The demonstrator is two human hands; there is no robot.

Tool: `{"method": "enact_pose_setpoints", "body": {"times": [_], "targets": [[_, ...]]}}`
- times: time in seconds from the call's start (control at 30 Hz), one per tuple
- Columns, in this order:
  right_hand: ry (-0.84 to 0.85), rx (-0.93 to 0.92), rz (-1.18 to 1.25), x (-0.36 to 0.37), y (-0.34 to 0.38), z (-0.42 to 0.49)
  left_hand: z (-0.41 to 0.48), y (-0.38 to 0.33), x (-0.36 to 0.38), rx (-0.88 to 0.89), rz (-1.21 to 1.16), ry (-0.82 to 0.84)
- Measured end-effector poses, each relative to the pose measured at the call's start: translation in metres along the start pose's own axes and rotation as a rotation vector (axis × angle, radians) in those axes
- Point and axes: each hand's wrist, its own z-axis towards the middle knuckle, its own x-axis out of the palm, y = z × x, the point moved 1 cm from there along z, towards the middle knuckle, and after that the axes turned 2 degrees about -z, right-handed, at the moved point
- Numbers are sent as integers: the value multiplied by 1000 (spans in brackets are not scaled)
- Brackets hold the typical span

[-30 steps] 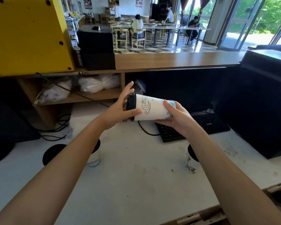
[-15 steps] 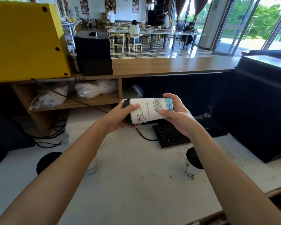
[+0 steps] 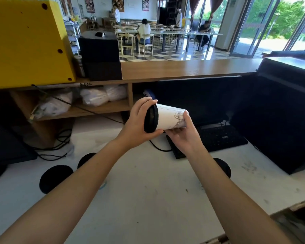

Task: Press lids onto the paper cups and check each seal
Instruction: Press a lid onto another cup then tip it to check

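I hold a white paper cup (image 3: 167, 118) with line drawings on its side, above the white counter (image 3: 148, 199). Its black lid (image 3: 151, 118) points left. My left hand (image 3: 139, 120) wraps the lid end, fingers over the top and thumb under the rim. My right hand (image 3: 185, 134) grips the cup's base end from below, thumb on the printed wall. Three more black-lidded cups stand on the counter: one at the far left (image 3: 55, 177), one behind my left forearm (image 3: 85, 160), one behind my right forearm (image 3: 223, 166).
A black keyboard (image 3: 217, 138) and cable lie just behind the held cup. A dark monitor back (image 3: 280, 120) stands at the right, another dark screen at the far left. A wooden shelf with white bags (image 3: 95, 97) and a yellow box (image 3: 28, 41) are behind-left.
The cup has turned in my hands: the blue print is out of sight and a different drawing faces up. My left fingers now curl over the lid's top. The view shifted, showing a second lidded cup at left.
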Motion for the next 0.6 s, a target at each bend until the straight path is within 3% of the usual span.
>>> {"method": "enact_pose_setpoints", "body": {"times": [0.2, 0.37, 0.6], "targets": [[-77, -67, 21, 4, 10, 0, 5, 6, 1, -263, -236, 184], [-134, -127, -149, 26, 44, 6, 32, 17, -6, -431, -227, 328], [-148, -257, -532, 79, 92, 20, 67, 21, 5, -508, -243, 287]]}}
